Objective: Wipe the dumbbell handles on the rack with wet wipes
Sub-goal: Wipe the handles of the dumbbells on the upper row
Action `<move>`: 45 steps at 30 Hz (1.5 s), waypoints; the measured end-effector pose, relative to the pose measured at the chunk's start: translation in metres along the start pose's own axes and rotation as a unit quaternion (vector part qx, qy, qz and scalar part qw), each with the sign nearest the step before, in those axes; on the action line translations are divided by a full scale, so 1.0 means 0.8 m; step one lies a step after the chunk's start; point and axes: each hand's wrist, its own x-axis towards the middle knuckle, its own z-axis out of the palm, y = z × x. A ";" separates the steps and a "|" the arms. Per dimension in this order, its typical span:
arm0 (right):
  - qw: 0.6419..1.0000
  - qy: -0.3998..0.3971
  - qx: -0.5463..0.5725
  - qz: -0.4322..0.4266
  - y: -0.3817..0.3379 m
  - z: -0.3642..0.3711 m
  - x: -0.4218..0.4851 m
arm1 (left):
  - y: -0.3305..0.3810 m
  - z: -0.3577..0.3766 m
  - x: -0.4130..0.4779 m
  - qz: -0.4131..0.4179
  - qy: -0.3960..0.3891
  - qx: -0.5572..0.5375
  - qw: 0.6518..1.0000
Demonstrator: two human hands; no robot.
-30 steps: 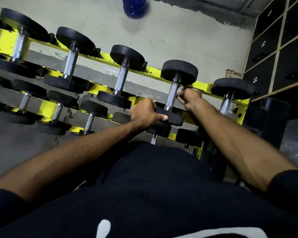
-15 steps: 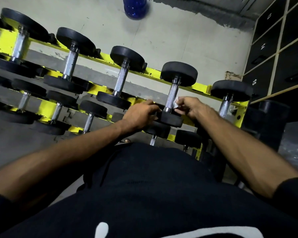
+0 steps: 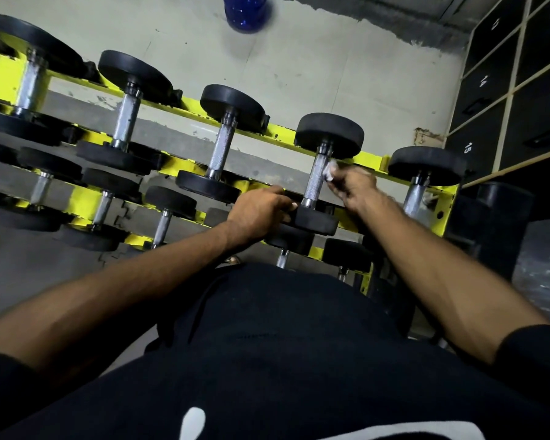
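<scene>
A white wet wipe (image 3: pixel 330 170) is pinched in the curled fingers of the right hand (image 3: pixel 354 185) and pressed against the right side of the dumbbell handle (image 3: pixel 314 181). The near head (image 3: pixel 318 222) of that dumbbell is held by the left hand (image 3: pixel 258 211), on the yellow rack (image 3: pixel 372 161).

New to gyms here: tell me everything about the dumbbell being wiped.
The dumbbell has two round black heads, rubbery-looking, joined by a knurled chrome handle. It lies across the top tier of the yellow rack. The right hand presses a white wipe to the handle's far part; the left hand holds the near head.
</scene>
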 end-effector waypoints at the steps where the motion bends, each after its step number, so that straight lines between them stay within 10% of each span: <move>1: 0.998 0.013 0.005 -0.061 0.000 0.002 -0.001 | 0.000 0.000 0.000 0.000 -0.002 -0.002 1.000; 4: 0.928 -0.011 -0.227 -0.295 0.010 -0.002 -0.009 | 0.001 0.000 -0.001 0.002 -0.005 0.001 1.000; 8: 0.703 -0.086 -0.502 -0.496 0.013 -0.015 -0.019 | 0.003 -0.002 0.002 -0.009 -0.001 0.004 1.000; 12: 0.627 -0.001 -0.606 -0.490 -0.016 0.019 -0.028 | 0.007 -0.003 0.002 -0.015 -0.012 0.009 1.000; 17: 0.414 -0.109 -0.831 -0.354 -0.020 0.068 -0.046 | 0.011 -0.006 0.002 -0.021 -0.017 0.021 0.999; 20: 0.382 -0.107 -0.847 -0.353 -0.021 0.082 -0.049 | 0.013 -0.006 0.001 -0.018 -0.020 0.026 0.999; 24: 0.415 -0.029 -0.812 -0.410 -0.028 0.073 -0.042 | 0.013 -0.006 0.000 -0.022 -0.022 0.024 0.999; 28: 0.439 -0.151 -0.759 -0.456 -0.011 0.041 -0.030 | 0.011 -0.008 0.002 -0.017 -0.029 0.028 0.999; 33: 0.748 0.015 -0.496 -0.440 0.016 0.010 -0.027 | 0.009 -0.009 0.005 -0.010 -0.029 0.025 0.999; 39: 0.966 0.190 -0.120 -0.129 0.015 0.036 -0.019 | 0.010 -0.015 0.008 -0.017 -0.052 0.024 0.998; 45: 0.990 0.015 0.078 0.118 -0.014 0.038 0.016 | 0.015 -0.014 0.015 -0.038 -0.061 0.029 0.997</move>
